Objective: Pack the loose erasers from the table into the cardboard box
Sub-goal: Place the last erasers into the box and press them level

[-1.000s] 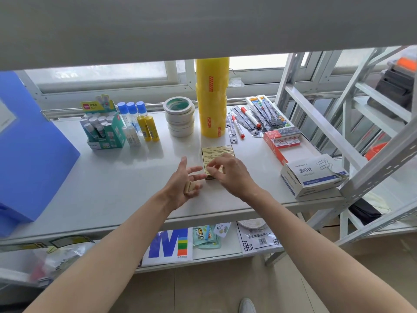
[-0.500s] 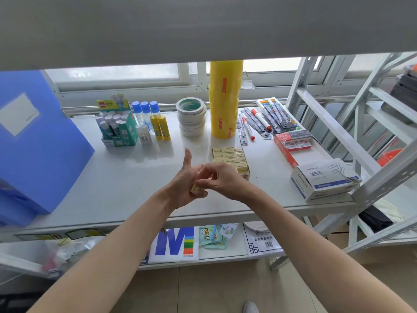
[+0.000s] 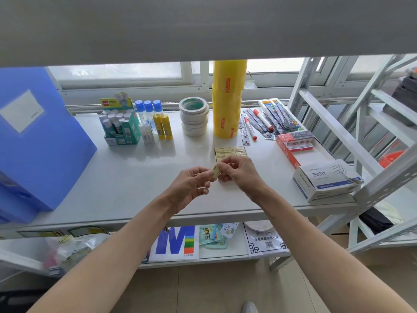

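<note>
head | eraser point(image 3: 216, 172) pinched between left hand point(image 3: 191, 188) and right hand point(image 3: 240, 175) | above table point(image 3: 135, 184)

Desk: white desk point(image 3: 126, 190) on a metal frame.
Windows: a far row of frosted windows point(image 3: 117, 72), daylight coming through.
Right: pale metal shelving frame point(image 3: 334, 123).
Floor: beige tiled floor point(image 3: 221, 290).

I see a white shelf table point(image 3: 126, 177). Eraser box point(image 3: 229, 152) at centre; blue folder point(image 3: 33, 141) at 9 o'clock, glue sticks point(image 3: 119, 127) at 11, tape rolls point(image 3: 194, 116) and yellow rolls point(image 3: 228, 98) at 12, paperclip box point(image 3: 327, 181) at 3.
</note>
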`<control>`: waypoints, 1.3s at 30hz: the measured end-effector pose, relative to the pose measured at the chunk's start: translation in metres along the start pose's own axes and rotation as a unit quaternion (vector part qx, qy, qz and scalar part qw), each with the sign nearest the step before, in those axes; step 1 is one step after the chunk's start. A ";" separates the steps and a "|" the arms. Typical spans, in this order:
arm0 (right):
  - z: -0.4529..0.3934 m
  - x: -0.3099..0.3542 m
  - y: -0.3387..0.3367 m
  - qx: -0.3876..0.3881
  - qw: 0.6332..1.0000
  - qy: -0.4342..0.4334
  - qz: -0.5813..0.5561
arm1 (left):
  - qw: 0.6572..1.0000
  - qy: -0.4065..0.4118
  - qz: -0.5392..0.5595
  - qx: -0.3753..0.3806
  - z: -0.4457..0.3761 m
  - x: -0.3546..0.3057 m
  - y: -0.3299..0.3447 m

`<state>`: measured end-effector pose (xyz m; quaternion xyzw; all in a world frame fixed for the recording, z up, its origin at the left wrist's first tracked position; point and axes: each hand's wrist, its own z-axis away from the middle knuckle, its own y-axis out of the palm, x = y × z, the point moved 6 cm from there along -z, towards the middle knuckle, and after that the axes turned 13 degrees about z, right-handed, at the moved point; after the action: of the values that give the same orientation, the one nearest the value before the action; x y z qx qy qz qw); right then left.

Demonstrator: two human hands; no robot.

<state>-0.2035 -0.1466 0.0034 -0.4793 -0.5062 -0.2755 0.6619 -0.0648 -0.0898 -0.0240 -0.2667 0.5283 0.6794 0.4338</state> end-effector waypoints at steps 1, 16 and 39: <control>0.001 0.000 0.000 -0.001 1.000 -0.002 -0.004 | 1.000 0.004 -0.002 -0.004 0.000 0.000 -0.001; 0.004 -0.009 0.000 0.008 0.994 -0.023 0.102 | 0.994 0.055 0.012 -0.091 -0.012 -0.002 -0.002; -0.016 -0.027 -0.083 -0.050 0.925 -0.041 0.375 | 0.956 0.076 -0.206 -0.195 -0.045 0.007 0.007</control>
<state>-0.2763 -0.1968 0.0070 -0.6775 -0.3015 -0.0122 0.6708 -0.0785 -0.1310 -0.0406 -0.4996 0.3503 0.6431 0.4627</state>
